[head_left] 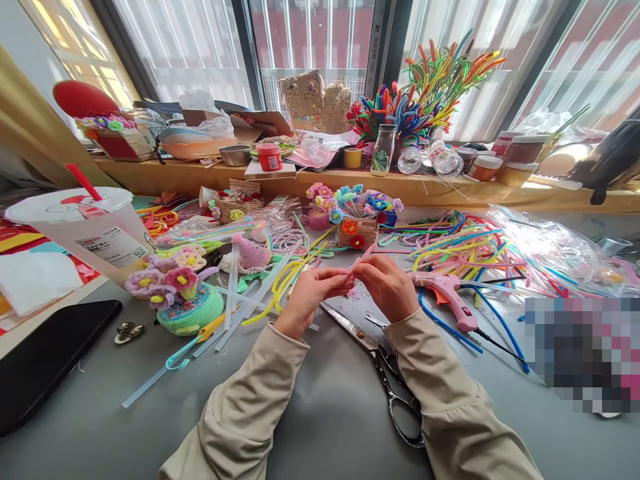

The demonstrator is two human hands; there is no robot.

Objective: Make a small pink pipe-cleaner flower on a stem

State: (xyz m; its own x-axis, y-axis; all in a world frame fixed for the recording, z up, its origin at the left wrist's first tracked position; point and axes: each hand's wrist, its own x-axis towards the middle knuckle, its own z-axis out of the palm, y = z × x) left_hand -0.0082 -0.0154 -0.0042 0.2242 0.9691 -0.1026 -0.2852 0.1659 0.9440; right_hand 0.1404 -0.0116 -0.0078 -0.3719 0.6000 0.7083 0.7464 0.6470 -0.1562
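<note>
My left hand (306, 299) and my right hand (385, 285) meet above the grey table (320, 427), fingertips pinched together on a small pink pipe cleaner piece (350, 280). Most of the piece is hidden by my fingers. Both sleeves are beige. Black-handled scissors (385, 373) lie on the table just below my hands, partly under my right forearm. A pink glue gun (447, 297) rests right of my right hand.
Loose coloured pipe cleaners (460, 250) spread at right beside clear plastic bags (555, 253). A green yarn pot of flowers (185, 293), a drink cup (100, 233), glue sticks (233, 293) and a black phone (45, 353) lie at left. Small flower baskets (357, 223) and a cluttered wooden sill (320, 180) stand behind.
</note>
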